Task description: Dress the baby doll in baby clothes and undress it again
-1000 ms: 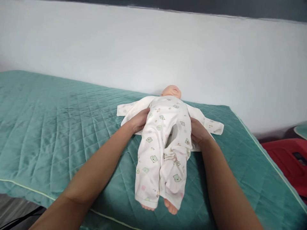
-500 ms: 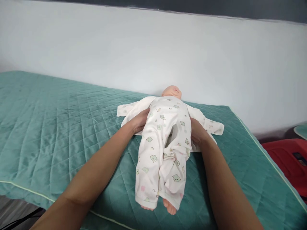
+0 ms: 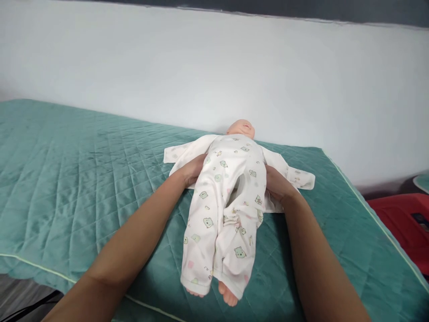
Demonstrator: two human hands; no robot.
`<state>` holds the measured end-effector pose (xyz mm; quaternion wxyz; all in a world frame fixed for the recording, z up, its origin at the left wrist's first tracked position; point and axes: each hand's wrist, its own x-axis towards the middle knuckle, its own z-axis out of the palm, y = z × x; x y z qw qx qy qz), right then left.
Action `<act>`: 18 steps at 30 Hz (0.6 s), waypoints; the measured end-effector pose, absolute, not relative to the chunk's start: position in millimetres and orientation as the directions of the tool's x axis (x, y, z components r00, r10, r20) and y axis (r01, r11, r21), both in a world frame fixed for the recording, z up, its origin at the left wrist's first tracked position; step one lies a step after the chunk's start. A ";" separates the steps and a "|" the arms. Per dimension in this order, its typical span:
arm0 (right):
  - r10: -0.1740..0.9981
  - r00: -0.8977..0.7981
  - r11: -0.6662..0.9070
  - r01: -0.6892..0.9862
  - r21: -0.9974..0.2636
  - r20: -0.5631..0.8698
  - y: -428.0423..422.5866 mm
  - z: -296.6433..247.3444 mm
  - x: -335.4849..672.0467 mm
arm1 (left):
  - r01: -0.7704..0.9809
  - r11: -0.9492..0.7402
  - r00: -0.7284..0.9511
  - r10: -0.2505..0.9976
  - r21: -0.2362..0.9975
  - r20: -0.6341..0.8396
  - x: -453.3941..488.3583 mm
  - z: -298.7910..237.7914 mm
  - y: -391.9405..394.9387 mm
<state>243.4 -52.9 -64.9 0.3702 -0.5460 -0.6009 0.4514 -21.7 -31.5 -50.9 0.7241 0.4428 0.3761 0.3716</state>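
A baby doll point(image 3: 241, 127) lies on its back, head toward the wall and feet toward me. White trousers point(image 3: 231, 179) with green bear prints cover its legs and reach up over its chest, with an opening at the crotch. Beneath the doll a white jacket point(image 3: 197, 147) is spread, both sleeves pointing outward. My left hand point(image 3: 194, 170) grips the doll's left-of-picture side at the hips, fingertips hidden behind the trousers. On the opposite side, my right hand point(image 3: 277, 183) grips it likewise, its fingers largely tucked underneath. Bare toes point(image 3: 228, 295) stick out of the trouser legs.
A green quilted cover point(image 3: 100, 179) spreads under the doll, with pale piping along its edge. Behind it rises a white wall point(image 3: 201, 67). At the right, beyond the edge, stands a red plastic object point(image 3: 398, 219). Grey floor point(image 3: 13, 295) shows at the lower left.
The doll's hips and legs have swung a little to the left between my hands. Its head and the spread jacket stay nearly where they were.
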 end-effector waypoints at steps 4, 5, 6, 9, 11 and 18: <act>0.994 -0.107 0.016 0.290 -0.957 -0.016 -53.9 -66.4 241.6 | -0.213 0.390 0.423 0.864 0.896 -0.275 -20.8 -45.3 -33.9; 0.995 -0.094 0.018 0.284 -0.959 -0.010 -54.9 -65.8 240.4 | -0.221 0.390 0.413 0.868 0.894 -0.277 -19.9 -44.6 -34.2; 0.996 -0.085 0.018 0.277 -0.961 -0.006 -55.9 -64.9 239.2 | -0.229 0.386 0.403 0.873 0.893 -0.274 -19.0 -44.1 -34.3; 0.996 -0.087 0.050 0.246 -0.968 0.029 -59.0 -61.7 236.5 | -0.237 0.364 0.389 0.885 0.901 -0.256 -16.6 -43.2 -34.2; 0.992 -0.106 0.098 0.237 -0.967 0.075 -59.9 -60.3 236.2 | -0.234 0.346 0.378 0.893 0.908 -0.243 -15.9 -42.3 -34.0; 0.991 -0.044 0.130 0.335 -0.933 0.123 -55.9 -64.1 237.4 | -0.197 0.330 0.366 0.898 0.923 -0.243 -16.2 -42.3 -31.8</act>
